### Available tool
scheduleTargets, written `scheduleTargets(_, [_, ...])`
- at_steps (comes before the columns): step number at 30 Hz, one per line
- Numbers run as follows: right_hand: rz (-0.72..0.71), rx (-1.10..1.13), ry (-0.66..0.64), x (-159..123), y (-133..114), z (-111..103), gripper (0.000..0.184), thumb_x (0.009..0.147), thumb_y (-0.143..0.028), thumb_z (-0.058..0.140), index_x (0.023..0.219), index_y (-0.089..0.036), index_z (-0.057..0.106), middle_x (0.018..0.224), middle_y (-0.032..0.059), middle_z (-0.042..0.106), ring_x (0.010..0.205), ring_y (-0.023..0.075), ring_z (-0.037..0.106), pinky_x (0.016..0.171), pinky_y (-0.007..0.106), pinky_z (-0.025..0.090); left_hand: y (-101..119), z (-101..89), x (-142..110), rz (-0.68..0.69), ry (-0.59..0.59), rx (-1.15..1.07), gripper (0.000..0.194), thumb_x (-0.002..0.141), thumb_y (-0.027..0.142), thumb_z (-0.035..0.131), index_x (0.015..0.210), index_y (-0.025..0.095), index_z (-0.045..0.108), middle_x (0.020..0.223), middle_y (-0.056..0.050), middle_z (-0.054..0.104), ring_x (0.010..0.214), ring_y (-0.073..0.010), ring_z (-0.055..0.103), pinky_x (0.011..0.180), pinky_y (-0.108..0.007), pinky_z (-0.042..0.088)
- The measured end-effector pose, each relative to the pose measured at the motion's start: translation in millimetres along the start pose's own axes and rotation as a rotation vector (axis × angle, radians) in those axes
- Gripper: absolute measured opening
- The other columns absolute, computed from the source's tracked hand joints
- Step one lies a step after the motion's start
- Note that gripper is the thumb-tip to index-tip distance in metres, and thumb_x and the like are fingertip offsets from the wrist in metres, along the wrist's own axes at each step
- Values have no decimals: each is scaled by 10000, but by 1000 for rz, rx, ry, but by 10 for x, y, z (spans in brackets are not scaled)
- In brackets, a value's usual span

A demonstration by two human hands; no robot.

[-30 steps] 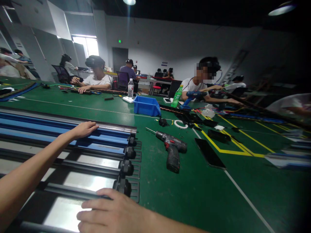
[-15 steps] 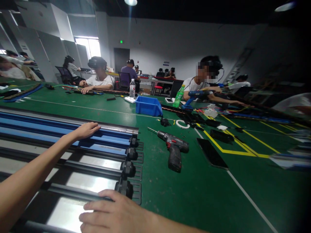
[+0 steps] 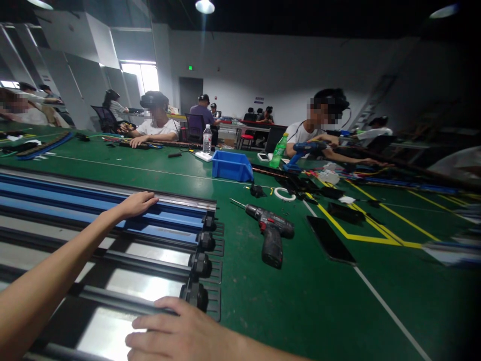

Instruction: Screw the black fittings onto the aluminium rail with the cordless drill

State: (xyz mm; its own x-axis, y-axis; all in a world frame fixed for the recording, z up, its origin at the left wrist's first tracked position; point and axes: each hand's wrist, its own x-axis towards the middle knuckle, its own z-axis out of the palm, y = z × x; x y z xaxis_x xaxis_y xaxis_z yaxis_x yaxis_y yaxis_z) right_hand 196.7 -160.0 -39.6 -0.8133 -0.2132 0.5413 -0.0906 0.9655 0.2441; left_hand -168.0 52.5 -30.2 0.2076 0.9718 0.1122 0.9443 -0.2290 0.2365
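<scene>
Long metal rails [image 3: 165, 273] lie side by side across the left of the green table, some blue and some silvery, with black strips between them. Black round fittings [image 3: 201, 264] and slotted black end pieces [image 3: 216, 271] stick out at their right ends. My left hand [image 3: 137, 204] lies flat across the far blue rails with its fingers stretched out. At the near right end of the rails, my right hand [image 3: 184, 333] spreads its fingers over a shiny surface and a dark strip. Neither hand grips anything. A cordless drill [image 3: 271, 230] lies on its side beyond my right hand.
A blue bin [image 3: 232, 168], a water bottle [image 3: 207, 139] and a green bottle [image 3: 278, 150] stand farther back. A dark tablet-like slab [image 3: 330, 240] lies right of the drill. Co-workers [image 3: 160, 128] sit across the green table [image 3: 300, 306], among wires and parts.
The whole view has shifted slightly down and right. Both hands keep their places on the rails. The drill and bin have not moved on the table.
</scene>
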Motion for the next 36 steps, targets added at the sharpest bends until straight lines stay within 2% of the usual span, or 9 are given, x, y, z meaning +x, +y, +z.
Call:
scheduleTargets(5, [5,-7,-14,-6,-19,11,294,1107,-373,467,1211,-256,716,1391,-57,668,1376,170,480,1089,352,461,20,-4,-26,-2,8,-8,484,1023,598,447,1015,167,667,982,-68,690,912,-205,649,897,-405,502])
scheduleTargets(13, [11,2,83,1,-22,49,266,1090,-368,507,1146,-246,737,1304,-56,716,1307,165,531,1065,349,476,80,-28,-69,-2,34,-16,495,1022,607,422,959,176,658,950,-62,693,892,-206,649,873,-388,493])
scheduleTargets(18, [25,-14,126,5,-27,71,238,1074,-347,539,1108,-236,746,1267,-41,730,1266,167,556,1059,362,483,144,-63,-96,-27,51,-25,514,992,640,367,897,221,648,913,-77,718,883,-257,668,821,-349,476])
scheduleTargets(23, [21,-41,226,4,-39,169,171,1045,-333,608,1061,-248,755,1218,-56,742,1207,155,579,1024,358,495,198,-88,-132,-52,50,-33,544,966,673,352,886,228,654,893,-75,737,871,-276,677,797,-325,470])
scheduleTargets(27, [35,-26,333,9,-42,250,167,1032,-348,613,1064,-244,739,1177,-56,749,1169,169,588,1081,436,456,249,-111,-148,-58,39,-36,589,950,684,352,927,204,693,935,-87,751,892,-276,678,809,-317,480])
scheduleTargets(29, [26,7,365,10,-7,168,163,1024,-329,611,1076,-221,722,1169,-41,752,1153,177,596,1094,450,443,289,-152,-132,-51,29,-30,602,939,682,366,955,190,713,970,-104,754,910,-280,679,821,-320,489])
scheduleTargets(32, [116,123,327,-52,116,-174,207,1009,-309,608,1111,-147,686,1152,25,754,1120,183,625,1021,395,488,405,-284,-117,-15,36,-5,569,915,660,435,977,173,723,995,-129,740,927,-289,671,858,-341,494])
scheduleTargets(34, [334,227,274,-171,224,-475,326,969,-404,633,1093,-107,681,1008,80,752,927,202,663,818,349,538,551,-403,-184,20,81,19,530,910,636,490,1021,166,707,1059,-147,714,990,-302,650,915,-365,475])
scheduleTargets(36, [620,244,138,-345,317,-730,277,987,-325,620,1156,-113,675,944,89,738,835,217,667,757,354,528,772,-510,-371,62,126,30,494,944,606,492,1052,162,680,1111,-157,684,1040,-301,623,939,-371,456])
